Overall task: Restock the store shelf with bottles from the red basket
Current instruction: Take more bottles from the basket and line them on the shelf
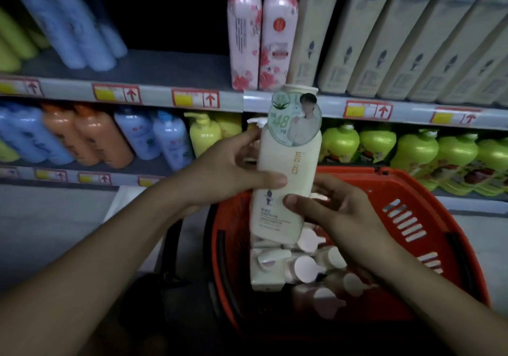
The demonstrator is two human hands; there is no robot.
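Note:
A tall cream bottle (pixel 288 168) with a round green tag near its cap stands upright above the red basket (pixel 406 218). My left hand (pixel 228 171) grips it from the left, thumb across the front. My right hand (pixel 338 212) holds its lower right side, thumb on the label. Several more cream and pink bottles (pixel 299 267) lie in the basket. On the upper shelf (pixel 170 94), two pink flowered bottles (pixel 261 34) stand beside a row of cream bottles (pixel 398 39); a dark gap lies to their left.
Blue and green bottles (pixel 68 26) stand at the upper shelf's left. The lower shelf holds blue, orange, yellow and bright green bottles (pixel 412 152). Red and yellow price tags (pixel 195 98) run along the shelf edges. The floor below left is grey.

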